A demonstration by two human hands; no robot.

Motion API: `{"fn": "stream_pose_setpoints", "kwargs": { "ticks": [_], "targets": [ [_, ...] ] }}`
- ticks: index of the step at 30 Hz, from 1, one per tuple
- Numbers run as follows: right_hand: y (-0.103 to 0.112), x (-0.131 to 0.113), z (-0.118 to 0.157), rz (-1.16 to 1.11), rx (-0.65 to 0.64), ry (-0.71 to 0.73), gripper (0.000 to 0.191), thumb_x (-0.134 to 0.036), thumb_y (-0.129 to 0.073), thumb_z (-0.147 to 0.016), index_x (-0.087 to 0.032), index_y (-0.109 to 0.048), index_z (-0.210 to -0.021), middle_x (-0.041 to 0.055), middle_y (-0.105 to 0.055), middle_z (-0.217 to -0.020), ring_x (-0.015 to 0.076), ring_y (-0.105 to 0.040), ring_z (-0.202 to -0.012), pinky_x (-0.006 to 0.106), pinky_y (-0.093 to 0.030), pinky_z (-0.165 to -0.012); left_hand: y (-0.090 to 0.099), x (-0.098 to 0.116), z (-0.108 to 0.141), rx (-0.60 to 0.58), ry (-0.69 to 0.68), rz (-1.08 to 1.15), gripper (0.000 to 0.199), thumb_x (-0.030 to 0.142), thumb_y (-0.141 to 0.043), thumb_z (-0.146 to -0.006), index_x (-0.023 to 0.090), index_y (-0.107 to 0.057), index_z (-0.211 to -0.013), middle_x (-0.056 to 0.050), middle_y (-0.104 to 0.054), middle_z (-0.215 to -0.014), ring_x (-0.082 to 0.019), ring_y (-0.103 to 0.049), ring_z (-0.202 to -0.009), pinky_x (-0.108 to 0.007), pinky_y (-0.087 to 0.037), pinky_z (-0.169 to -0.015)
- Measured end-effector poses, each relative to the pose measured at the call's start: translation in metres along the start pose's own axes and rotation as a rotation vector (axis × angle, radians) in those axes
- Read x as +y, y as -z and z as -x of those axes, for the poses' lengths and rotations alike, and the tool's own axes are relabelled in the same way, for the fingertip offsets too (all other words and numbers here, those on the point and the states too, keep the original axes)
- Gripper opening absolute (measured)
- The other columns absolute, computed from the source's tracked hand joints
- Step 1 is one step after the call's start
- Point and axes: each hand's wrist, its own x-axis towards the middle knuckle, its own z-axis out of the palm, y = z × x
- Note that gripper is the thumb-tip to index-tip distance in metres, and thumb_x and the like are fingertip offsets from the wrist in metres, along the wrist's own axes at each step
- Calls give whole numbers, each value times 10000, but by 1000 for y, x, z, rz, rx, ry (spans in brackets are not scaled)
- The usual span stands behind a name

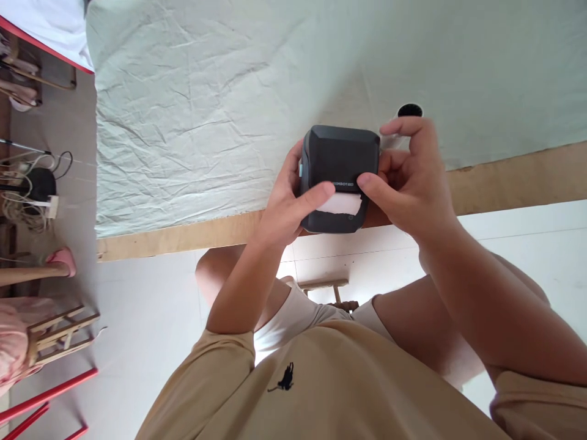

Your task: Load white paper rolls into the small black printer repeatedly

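A dark grey label printer with NIIMBOT lettering is held up over the table's near edge. A strip of white paper sticks out of the slot on its front. My left hand grips the printer's left side, the thumb lying across the front beside the paper. At the right side is my right hand, its thumb pressed on the front by the slot and its lower fingers curled against the side. The right index finger reaches to the upper right corner. Just behind that hand stands a small object with a round black top, partly hidden.
A wrinkled pale green cloth covers the table, whose bare wooden edge faces me. On the left are tangled cables, a wooden stool, red bars and another person's leg with a pink shoe.
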Motion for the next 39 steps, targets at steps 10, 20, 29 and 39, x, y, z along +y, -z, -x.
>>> {"fn": "stream_pose_setpoints", "kwargs": {
  "ticks": [10,20,29,39],
  "targets": [
    [14,6,-20,92,-170,-43,716,-570,-843,-985,-346,-516,-1581,-58,-584,-755,179,-604,-668,349,-530,-639,-17,4,2,96,-2,62,248,437,-823,-992,254,-757,-1146,-44,-751,-1014,-323,-829,-1153,-406,-676,-915],
    [14,2,-22,111,-179,50,700,-628,-765,-946,-273,-534,-1504,-44,-579,-748,197,-573,-675,371,-439,-656,-30,9,4,81,-66,78,124,228,-678,-1040,251,-789,-988,-44,-764,-936,-221,-752,-907,-296,-576,-740],
    [3,-8,-20,95,-60,88,591,-507,-753,-860,-288,-545,-1368,-30,-537,-785,200,-487,-645,380,-419,-660,-25,9,-1,25,-56,62,140,190,-646,-1056,221,-754,-973,-31,-765,-857,-200,-719,-824,-312,-585,-746],
    [9,-1,-21,188,-101,155,577,-402,-696,-895,-241,-576,-1436,-35,-562,-762,203,-551,-665,371,-464,-665,-33,11,7,88,-6,62,138,241,-659,-1071,274,-754,-976,-34,-795,-961,-276,-802,-1142,-312,-599,-842]
  ]
}}
